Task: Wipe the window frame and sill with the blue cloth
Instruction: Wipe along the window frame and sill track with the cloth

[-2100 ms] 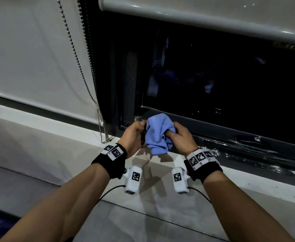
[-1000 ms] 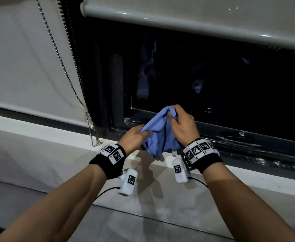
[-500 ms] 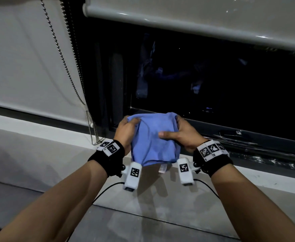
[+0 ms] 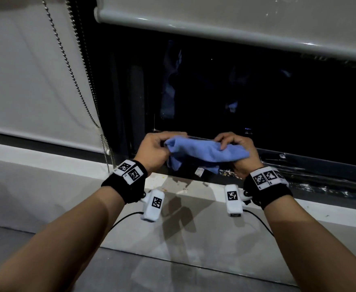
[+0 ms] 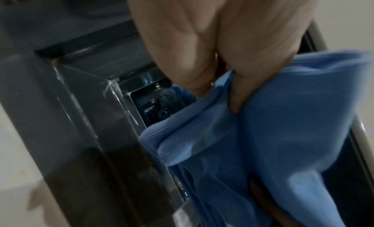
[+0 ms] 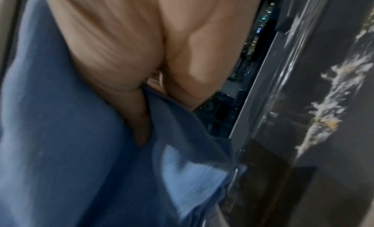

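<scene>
Blue cloth (image 4: pixel 206 152) stretches between the left hand (image 4: pixel 153 150) and right hand (image 4: pixel 239 152), each pinching one end with curled fingers, held above the pale sill (image 4: pixel 194 207) and before the dark window frame (image 4: pixel 299 163), beside a bead chain (image 4: pixel 75 81).

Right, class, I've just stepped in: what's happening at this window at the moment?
A person stands at a dark window, holding a blue cloth in both hands. The left hand pinches one end and the right hand grips the other, so the cloth is stretched between them just in front of the window frame. The white sill below shows specks of dirt. Wiping does not appear to be under way yet.
</scene>
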Motion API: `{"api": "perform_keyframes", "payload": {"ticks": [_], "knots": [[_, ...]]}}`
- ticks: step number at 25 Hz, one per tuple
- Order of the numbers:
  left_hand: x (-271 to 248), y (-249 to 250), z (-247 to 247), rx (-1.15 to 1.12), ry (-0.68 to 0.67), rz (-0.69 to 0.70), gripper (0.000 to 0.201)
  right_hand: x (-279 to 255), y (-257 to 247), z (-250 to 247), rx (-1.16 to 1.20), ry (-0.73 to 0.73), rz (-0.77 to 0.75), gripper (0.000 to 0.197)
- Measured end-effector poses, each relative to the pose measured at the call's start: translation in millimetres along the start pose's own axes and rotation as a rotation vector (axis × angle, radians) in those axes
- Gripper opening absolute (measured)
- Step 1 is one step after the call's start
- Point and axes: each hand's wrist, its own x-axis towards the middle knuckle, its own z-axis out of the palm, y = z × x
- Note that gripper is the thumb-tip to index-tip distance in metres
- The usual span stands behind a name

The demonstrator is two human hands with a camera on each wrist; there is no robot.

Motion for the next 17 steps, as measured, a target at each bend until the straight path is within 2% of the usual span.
{"api": "perform_keyframes", "payload": {"ticks": [1,3,5,9,12,14,16,17], "knots": [[1.2,1.4,-0.1,0.002,-0.002,0.026,0.044,0.7,-1.7,0.3,-0.013,-0.014,-0.035,0.017],[4.5,4.3,0.1,-0.122,0.01,-0.039,0.049,2.2,-6.1,-2.1,0.018,-0.025,-0.086,0.022],[7.5,3.1,-1.2,-0.19,-0.003,-0.103,0.049,3.0,-4.6,-6.3,0.009,-0.058,-0.106,0.015],[2.8,9.0,-5.1,-0.143,-0.048,-0.075,0.048,6.0,2.0,-17.8,-0.08,-0.124,-0.052,0.009],[1.9,10.2,-10.7,-0.143,-0.066,-0.087,0.042,8.0,-1.8,-24.9,-0.22,-0.224,0.008,0.027],[2.1,10.7,-12.5,-0.235,-0.079,-0.137,0.034,11.0,-1.9,-24.8,-0.303,-0.239,0.005,0.045],[1.6,10.3,-9.3,-0.261,-0.045,-0.167,0.025,13.0,-1.3,-20.4,-0.363,-0.204,0.053,0.046],[2.6,7.7,-8.9,-0.173,-0.006,-0.139,0.018,13.6,-0.2,-18.1,-0.356,-0.188,0.087,0.044]]}}
